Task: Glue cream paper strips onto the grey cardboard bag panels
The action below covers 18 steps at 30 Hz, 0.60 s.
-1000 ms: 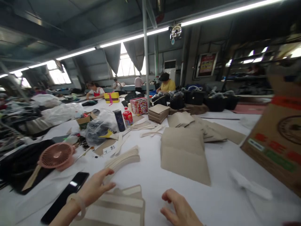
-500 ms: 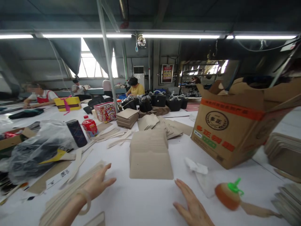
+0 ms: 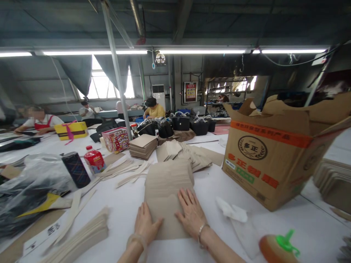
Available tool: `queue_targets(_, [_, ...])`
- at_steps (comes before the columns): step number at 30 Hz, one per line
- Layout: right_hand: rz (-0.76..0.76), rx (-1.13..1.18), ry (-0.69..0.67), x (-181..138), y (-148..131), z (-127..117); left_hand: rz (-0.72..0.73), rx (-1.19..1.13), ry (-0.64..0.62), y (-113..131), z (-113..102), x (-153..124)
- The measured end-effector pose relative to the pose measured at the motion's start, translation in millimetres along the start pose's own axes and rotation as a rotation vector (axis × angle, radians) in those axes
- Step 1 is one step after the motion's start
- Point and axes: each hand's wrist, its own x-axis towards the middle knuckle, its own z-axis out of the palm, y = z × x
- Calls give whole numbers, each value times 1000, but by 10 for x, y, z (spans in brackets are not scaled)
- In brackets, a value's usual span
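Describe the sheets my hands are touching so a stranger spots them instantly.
Find the big carton, then look left. The brown sheets lie between the left hand and right hand, touched by both. They overlap in a row, unlike the stack and scattered pile behind.

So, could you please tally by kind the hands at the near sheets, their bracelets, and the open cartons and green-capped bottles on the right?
Left hand and right hand at sheets: 2
Bracelets, left and right: 2
Open carton: 1
Green-capped bottle: 1
Total: 6

Left hand (image 3: 146,225), right hand (image 3: 191,212) touching cardboard sheets (image 3: 168,204); 1 open carton (image 3: 270,160) near.
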Motion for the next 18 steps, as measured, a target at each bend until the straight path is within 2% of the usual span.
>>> queue_targets(4, [-27, 17, -66, -393, 62, 123, -35, 166, -72, -78, 134, -373])
queue_targets(8, [-79, 41, -134, -769, 102, 84, 14, 246, -173, -122, 157, -820])
queue_targets(15, [-152, 62, -174, -1406, 126, 36, 136, 390, -379, -44, -111, -1507])
queue_targets(18, [-190, 72, -202, -1623, 109, 54, 218, 390, -345, -25, -203, -1609])
